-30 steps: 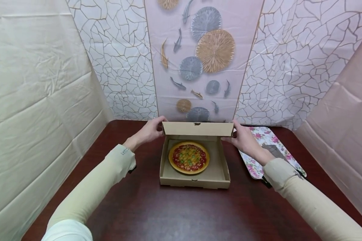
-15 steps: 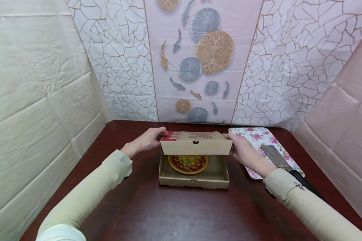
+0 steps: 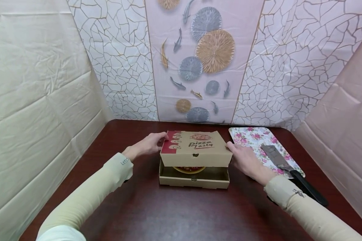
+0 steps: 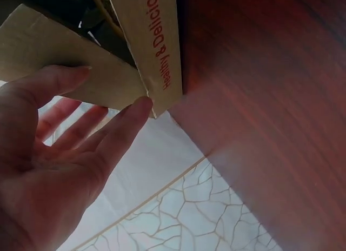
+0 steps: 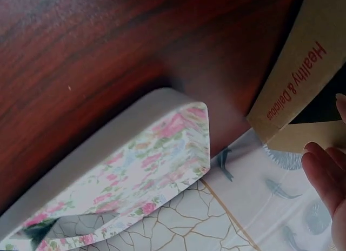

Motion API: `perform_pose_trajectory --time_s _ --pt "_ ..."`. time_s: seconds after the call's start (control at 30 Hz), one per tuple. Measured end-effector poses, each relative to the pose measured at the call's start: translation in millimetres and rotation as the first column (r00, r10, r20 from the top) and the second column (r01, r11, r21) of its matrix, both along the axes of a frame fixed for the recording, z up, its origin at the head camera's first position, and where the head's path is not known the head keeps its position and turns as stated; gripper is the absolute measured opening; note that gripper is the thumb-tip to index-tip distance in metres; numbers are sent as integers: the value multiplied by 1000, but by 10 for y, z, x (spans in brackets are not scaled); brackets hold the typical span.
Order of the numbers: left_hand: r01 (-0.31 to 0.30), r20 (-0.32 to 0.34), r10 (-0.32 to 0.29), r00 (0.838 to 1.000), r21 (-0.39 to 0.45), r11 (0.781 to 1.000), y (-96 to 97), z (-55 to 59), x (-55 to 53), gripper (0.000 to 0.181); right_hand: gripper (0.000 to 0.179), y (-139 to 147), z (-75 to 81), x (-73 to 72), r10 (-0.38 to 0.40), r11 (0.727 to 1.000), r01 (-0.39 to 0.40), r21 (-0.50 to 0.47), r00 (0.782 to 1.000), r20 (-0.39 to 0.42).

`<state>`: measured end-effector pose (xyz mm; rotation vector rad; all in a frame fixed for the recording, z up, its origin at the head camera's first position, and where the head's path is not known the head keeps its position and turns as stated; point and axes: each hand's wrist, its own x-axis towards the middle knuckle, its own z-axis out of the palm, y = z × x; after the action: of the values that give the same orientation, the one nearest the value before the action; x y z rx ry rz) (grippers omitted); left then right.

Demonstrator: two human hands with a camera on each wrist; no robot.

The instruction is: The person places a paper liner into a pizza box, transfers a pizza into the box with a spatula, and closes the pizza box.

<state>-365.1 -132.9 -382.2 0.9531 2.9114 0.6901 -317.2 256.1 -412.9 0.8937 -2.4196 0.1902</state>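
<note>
A cardboard pizza box lid [image 3: 196, 159], printed "Pizza Tasty" with a red band on its left, slopes over the box base [image 3: 175, 181] with a gap at the front. Through that gap shows the front edge of a pizza [image 3: 189, 170]; the lid hides the rest. My left hand [image 3: 147, 146] holds the lid's left side, with thumb [image 4: 59, 80] and fingers on either side of a cardboard flap. At the right side of the lid, my right hand [image 3: 247, 161] grips the edge, its thumb near the top; the right wrist view shows only part of this hand.
To the right lies a white floral tray [image 3: 254, 136]. A spatula [image 3: 276, 155] with a broad metal blade rests on it, its black handle jutting past the near edge. The dark red table [image 3: 181, 214] meets patterned wall sheets [image 3: 123, 60] behind.
Both hands have brought the lid forward and down from nearly upright. Its printed top has come into view and most of the pizza is now covered. The spatula's handle has become visible.
</note>
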Motion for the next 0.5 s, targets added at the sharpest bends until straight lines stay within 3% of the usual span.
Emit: perform_pose_trajectory --time_s 0.13,0.23,0.3,0.37,0.43,0.5 --pt "-44 88 44 995 -3 999 -4 -28 26 39 54 -14 -34 12 -5 1000 5 -4 997 71" --pt "-65 237 50 970 57 996 -4 -54 46 43 67 -27 -34 30 -16 1000 19 -19 988 156" --pt "-102 376 40 926 147 984 -1 -65 55 45 75 -38 -27 40 -19 999 27 -34 977 213" --pt "-162 508 16 861 245 956 1 -64 72 46 77 -55 -18 49 -21 998 36 -49 962 274" --pt "-225 592 -2 806 310 924 8 -58 85 46 73 -70 -14 52 -19 997 41 -59 945 326" --pt "-270 641 -12 768 340 901 21 -51 98 46 69 -82 -19 56 -31 997 57 -61 932 360"
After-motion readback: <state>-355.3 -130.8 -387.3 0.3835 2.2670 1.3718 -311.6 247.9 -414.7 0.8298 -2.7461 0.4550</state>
